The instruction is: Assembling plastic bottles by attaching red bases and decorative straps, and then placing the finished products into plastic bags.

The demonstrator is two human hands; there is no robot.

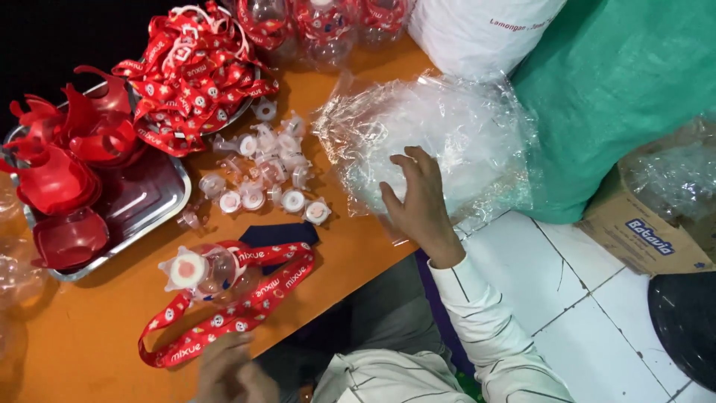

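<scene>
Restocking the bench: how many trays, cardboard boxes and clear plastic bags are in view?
Tray: 1
Cardboard box: 1
Clear bags: 2, one under the right hand at, one in the box
Total: 4

Metal tray (153, 216) sitting at left on orange table (89, 328), holding red plastic cups (63, 160). Heap of red lanyards (195, 71) spilling over tray's far edge. Cluster of small clear caps (265, 168) lying between tray and table's right edge. Clear bottles (321, 22) standing at table's far end. White sack (477, 30) and green sack (611, 89) leaning beyond table. Cardboard box (641, 231) resting on white tiled floor (582, 298), beside dark round object (690, 321).
</scene>
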